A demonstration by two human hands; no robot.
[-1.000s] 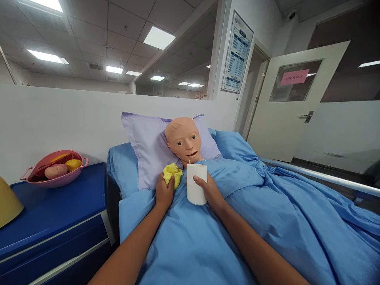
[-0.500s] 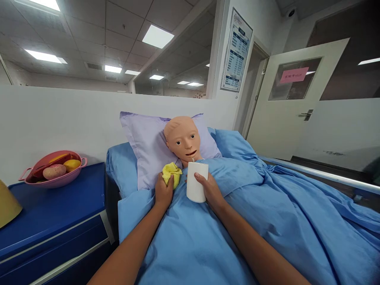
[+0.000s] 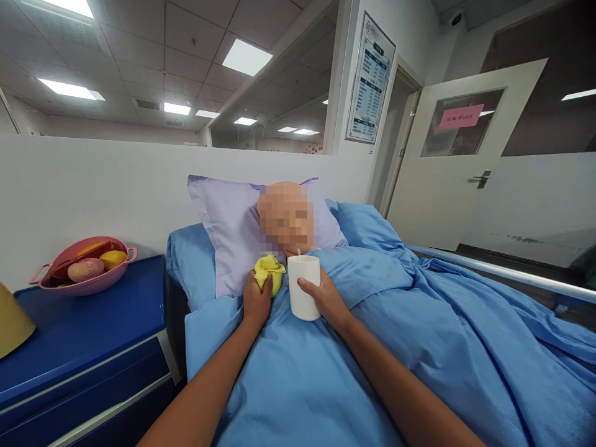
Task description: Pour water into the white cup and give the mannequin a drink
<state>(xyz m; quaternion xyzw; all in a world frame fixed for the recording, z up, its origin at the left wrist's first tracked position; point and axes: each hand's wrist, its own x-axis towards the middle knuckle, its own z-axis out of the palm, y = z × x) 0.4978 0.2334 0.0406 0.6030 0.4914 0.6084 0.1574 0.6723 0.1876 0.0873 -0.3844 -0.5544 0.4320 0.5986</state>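
Note:
My right hand (image 3: pixel 326 297) is wrapped round a white cup (image 3: pixel 305 288), its thumb lying across the front. A thin straw (image 3: pixel 298 252) sticks up from the cup's rim, just below the head of a manikin (image 3: pixel 285 208). The manikin lies in bed with its head on a lilac pillow (image 3: pixel 223 230), and a blue quilt (image 3: pixel 316 385) covers its body. In my left hand (image 3: pixel 257 299) a crumpled yellow cloth (image 3: pixel 269 273) is gripped, left of the cup and close to the pillow's lower edge.
Left of the bed stands a blue bedside cabinet (image 3: pixel 116 313) bearing a pink basket (image 3: pixel 88 287) of fruit. A yellow object (image 3: pixel 12 323) is cut off at the left edge. A bed rail (image 3: pixel 503 270) runs along the right. Behind it is an open door (image 3: pixel 433 192).
My right hand has moved the cup slightly left and a little down. The left hand and the cloth stay where they were.

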